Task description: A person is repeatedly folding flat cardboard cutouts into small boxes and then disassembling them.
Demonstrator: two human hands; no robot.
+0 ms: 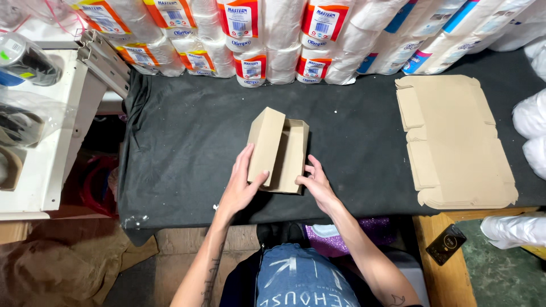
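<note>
Item: small cardboard box [280, 150], brown, half folded, one side panel standing upright. It sits on the dark cloth-covered table [182, 148], near the middle of the front edge.

Left hand [242, 185]: fingers spread flat against the raised left panel, thumb hooked round its near edge; a loose hold, not a fist.

Right hand [315, 182]: fingers partly curled, tips touching the near right corner of the box, pinching nothing that I can see.

Also on the table: stack of flat cardboard blanks [455, 142] toward the right edge, well apart from the box; wrapped paper rolls [250, 40] banked along the back edge.

Off the table: dark phone [446, 244] on a wooden ledge at front right.

Risk, as judged: the upright panel is held only by light pressure, so it may spring back or crease off its fold line; the box could skid on the cloth.
</note>
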